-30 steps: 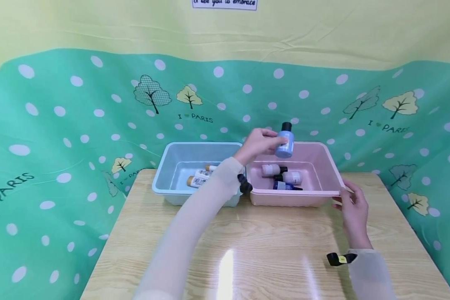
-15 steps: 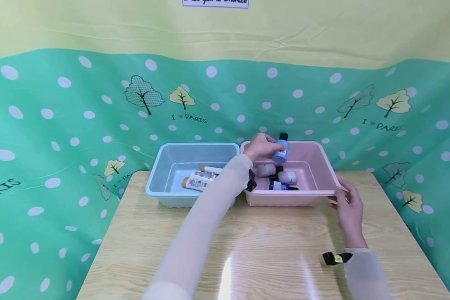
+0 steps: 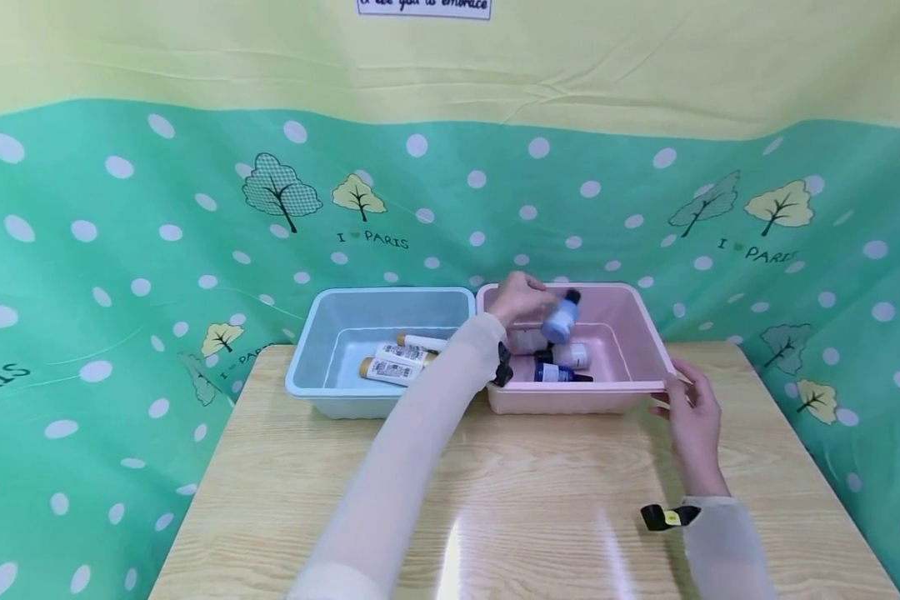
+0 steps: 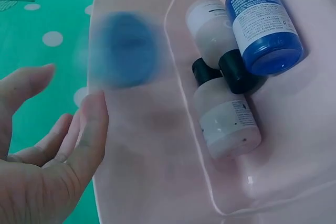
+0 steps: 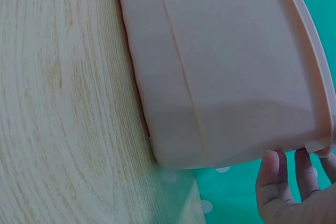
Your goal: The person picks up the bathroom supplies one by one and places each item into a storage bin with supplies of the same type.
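Note:
A light blue bottle (image 3: 559,323) with a black cap is in mid-air over the pink bin (image 3: 581,387), blurred in the left wrist view. My left hand (image 3: 521,300) is just left of it, thumb and fingers spread apart with a visible gap to the bottle. Inside the bin lie a dark blue bottle (image 4: 265,27) and two clear, white-labelled bottles, one of them the nearer clear bottle (image 4: 228,121), all black-capped. At the bin's front right corner my right hand (image 3: 696,425) holds the rim, its fingertips against the outer wall in the right wrist view.
Left of the pink bin stands a light blue bin (image 3: 393,292) holding several white tubes (image 3: 390,372) with tan caps, partly hidden by the left sleeve (image 3: 412,450). Both bins sit on a wooden table (image 3: 540,483) against a green dotted cloth (image 3: 435,208).
My left hand has lowered into the pink bin with the light blue bottle and let go of it; the bottle has tilted. The right hand keeps its place at the bin's corner.

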A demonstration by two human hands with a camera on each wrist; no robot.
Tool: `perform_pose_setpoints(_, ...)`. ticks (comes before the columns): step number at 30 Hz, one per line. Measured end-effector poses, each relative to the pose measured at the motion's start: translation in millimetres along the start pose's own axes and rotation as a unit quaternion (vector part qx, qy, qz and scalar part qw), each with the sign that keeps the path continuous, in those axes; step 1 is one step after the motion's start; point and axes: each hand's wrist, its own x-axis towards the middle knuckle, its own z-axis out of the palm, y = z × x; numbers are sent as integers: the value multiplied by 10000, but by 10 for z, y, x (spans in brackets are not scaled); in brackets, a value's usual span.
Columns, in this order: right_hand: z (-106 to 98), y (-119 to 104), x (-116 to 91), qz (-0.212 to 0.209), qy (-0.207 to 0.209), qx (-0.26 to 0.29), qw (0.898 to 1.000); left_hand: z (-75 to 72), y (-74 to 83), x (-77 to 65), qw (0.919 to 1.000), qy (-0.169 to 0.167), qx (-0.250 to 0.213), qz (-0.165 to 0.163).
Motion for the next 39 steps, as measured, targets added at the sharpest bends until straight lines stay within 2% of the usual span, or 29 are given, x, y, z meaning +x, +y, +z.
perform_pose_setpoints(2,8,-1,8,4,-3,15,10000,-19,1,4,9999,84,-80,70)
perform_pose_setpoints(4,17,-2,14,-8,-1,12,10000,-40,10,7,9997,184,81,150)
perform_pose_setpoints(9,36,-13,41,-13,-26,-45,10000,-103,62,-25,9997,156,132,103)
perform_pose_setpoints(16,33,-22,91,41,0,115,9999,-183,79,-116,9991,65,-413,99)
perform_pose_setpoints(21,12,-21,119,96,-56,223,9997,-222,51,-183,9981,104,-571,208)
perform_pose_setpoints(31,-25,-80,145,73,-62,252,9996,-356,45,-400,9929,-410,-991,520)
perform_pose_setpoints(33,-26,-112,129,27,-5,-6,10000,-390,36,-451,9921,-426,-1034,565)
perform_pose_setpoints(35,-30,-144,95,-99,77,-588,9982,-417,27,-509,9915,-410,-1056,641)
perform_pose_setpoints(37,-31,-166,49,-382,187,-1282,9908,-442,14,-575,9910,-363,-1063,725)
perform_pose_setpoints(39,-30,-182,-9,-736,312,-1969,9772,-465,-5,-655,9903,-324,-1116,765)
